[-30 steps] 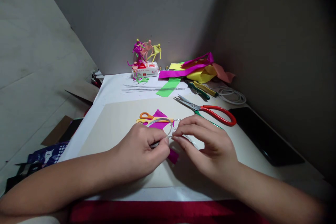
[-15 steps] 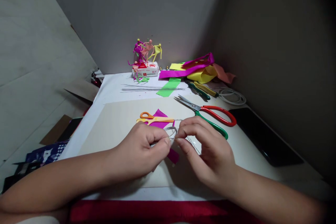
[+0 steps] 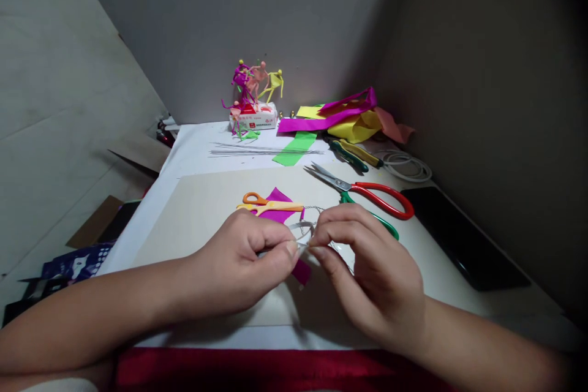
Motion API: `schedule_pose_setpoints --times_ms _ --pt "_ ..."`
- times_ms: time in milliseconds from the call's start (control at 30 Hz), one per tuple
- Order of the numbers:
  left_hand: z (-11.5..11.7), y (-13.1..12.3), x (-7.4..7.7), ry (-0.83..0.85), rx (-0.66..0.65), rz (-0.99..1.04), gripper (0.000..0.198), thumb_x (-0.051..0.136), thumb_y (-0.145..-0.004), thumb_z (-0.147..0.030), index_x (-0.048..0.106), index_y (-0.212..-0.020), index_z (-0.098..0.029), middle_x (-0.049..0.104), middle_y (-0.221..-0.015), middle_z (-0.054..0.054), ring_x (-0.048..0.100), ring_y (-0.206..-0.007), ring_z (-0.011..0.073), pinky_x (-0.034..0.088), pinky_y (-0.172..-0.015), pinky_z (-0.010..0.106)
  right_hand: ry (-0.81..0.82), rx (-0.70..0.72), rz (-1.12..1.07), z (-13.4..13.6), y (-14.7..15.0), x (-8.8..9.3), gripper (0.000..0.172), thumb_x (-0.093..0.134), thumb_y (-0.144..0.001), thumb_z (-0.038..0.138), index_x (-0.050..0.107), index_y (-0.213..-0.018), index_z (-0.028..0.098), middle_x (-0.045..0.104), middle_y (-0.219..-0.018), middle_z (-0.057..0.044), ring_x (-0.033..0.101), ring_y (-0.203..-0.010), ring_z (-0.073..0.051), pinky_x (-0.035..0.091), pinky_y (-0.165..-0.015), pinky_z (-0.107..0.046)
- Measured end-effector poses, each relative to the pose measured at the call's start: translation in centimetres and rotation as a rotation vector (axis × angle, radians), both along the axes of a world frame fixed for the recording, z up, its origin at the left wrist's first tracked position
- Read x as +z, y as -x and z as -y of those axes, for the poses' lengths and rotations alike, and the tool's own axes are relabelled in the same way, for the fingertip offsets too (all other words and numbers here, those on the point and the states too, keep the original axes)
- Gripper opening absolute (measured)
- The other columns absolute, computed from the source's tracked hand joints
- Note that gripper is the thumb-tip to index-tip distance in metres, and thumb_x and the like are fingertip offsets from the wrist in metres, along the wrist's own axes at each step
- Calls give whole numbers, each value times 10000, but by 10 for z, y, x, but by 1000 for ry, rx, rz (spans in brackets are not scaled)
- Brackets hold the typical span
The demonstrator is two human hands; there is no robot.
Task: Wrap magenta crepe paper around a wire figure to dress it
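Observation:
Both hands meet over the middle of the board (image 3: 193, 226). My left hand (image 3: 252, 254) is closed, thumb and forefinger pinching a thin white strip (image 3: 303, 228) that curves up in a loop. My right hand (image 3: 367, 263) is also closed, its thumb and fingertips gripping the strip close by. Below and behind the fingers, a twisted wire (image 3: 315, 208) lies partly hidden. Just beyond my left hand are small orange-and-yellow scissors (image 3: 275, 205) on a piece of magenta paper (image 3: 275, 217). Large scissors with red and green handles (image 3: 381, 196) lie beyond my right hand.
At the back, small wire-and-paper figures (image 3: 257, 82) stand on a tissue pack (image 3: 260, 119). Right of them are coloured paper strips (image 3: 328, 119), pliers (image 3: 349, 156) and a coiled white cable (image 3: 407, 165). Thin straight wires (image 3: 248, 150) lie in front. A black phone (image 3: 462, 239) rests at right.
My right hand has shifted slightly right, and the gap between the two hands' fingertips is a little wider. The strip stays pinched. The whole view has moved slightly.

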State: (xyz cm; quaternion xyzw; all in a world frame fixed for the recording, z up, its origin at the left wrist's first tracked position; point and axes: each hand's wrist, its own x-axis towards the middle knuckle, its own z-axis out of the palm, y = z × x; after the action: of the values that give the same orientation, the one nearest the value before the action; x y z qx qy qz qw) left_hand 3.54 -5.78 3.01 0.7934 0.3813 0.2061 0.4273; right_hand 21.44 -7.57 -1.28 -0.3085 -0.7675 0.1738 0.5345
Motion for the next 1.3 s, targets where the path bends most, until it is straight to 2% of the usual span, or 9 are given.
schedule_pose_setpoints --times_ms 133,200,300,400,533,633,833,1067,1300 --pt "-2 2 -1 19 15 27 298 438 -818 -115 434 -523 -149 392 -452 -64 345 -438 47 293 -444 177 -19 12 13 2 -3 1 248 511 -774 -18 556 -914 181 574 -828 -57 553 -846 -199 464 -765 -368" --pt "-8 6 -1 42 134 65 329 430 -837 -140 426 -508 -155 407 -430 -63 341 -408 45 284 -417 174 -16 -25 -21 2 -8 2 254 515 -774 -9 550 -925 192 558 -846 -56 546 -846 -203 455 -750 -369" --pt "-19 13 -1 -30 448 180 356 374 -881 -176 445 -532 -166 392 -385 -71 310 -371 49 254 -382 165 14 -173 -126 -5 -18 5 225 516 -805 18 549 -918 210 532 -870 -55 534 -840 -202 437 -751 -371" --pt "-26 17 -3 -81 510 158 279 422 -870 -209 569 -637 -163 431 -404 -68 340 -386 61 270 -391 167 118 -110 5 -17 -23 4 172 515 -835 48 548 -867 214 559 -842 -43 540 -821 -187 433 -744 -345" --pt "-27 14 -7 -102 333 -33 168 520 -785 -205 670 -741 -142 573 -590 -26 463 -519 93 342 -469 185 240 214 413 -26 -21 -1 129 507 -848 77 562 -852 194 594 -777 -23 531 -765 -157 403 -802 -344" --pt "-26 13 -11 -133 202 -153 169 503 -761 -173 662 -729 -125 544 -610 -23 433 -539 93 323 -483 193 259 317 609 -25 -18 -4 117 504 -839 85 579 -836 174 592 -771 -31 517 -770 -154 366 -861 -366" --pt "-22 14 -15 -169 -34 -386 205 497 -746 -140 460 -544 -148 303 -507 -58 269 -485 66 213 -452 217 378 362 650 -25 -18 -7 124 513 -845 99 605 -853 181 607 -771 -21 514 -783 -153 361 -862 -348" --pt "-9 15 -8 56 -182 -566 159 492 -790 -244 452 -644 -196 457 -539 -60 362 -465 84 241 -425 213 513 282 660 -28 -22 -6 136 529 -865 180 613 -759 195 538 -934 -56 453 -942 -202 400 -826 -344" --pt "0 14 -2 1 -306 -648 97 543 -758 -229 510 -667 -213 490 -525 -42 387 -436 106 214 -404 246 523 245 724 -25 -17 -10 149 529 -859 192 621 -742 192 501 -942 -57 415 -935 -207 381 -876 -382"
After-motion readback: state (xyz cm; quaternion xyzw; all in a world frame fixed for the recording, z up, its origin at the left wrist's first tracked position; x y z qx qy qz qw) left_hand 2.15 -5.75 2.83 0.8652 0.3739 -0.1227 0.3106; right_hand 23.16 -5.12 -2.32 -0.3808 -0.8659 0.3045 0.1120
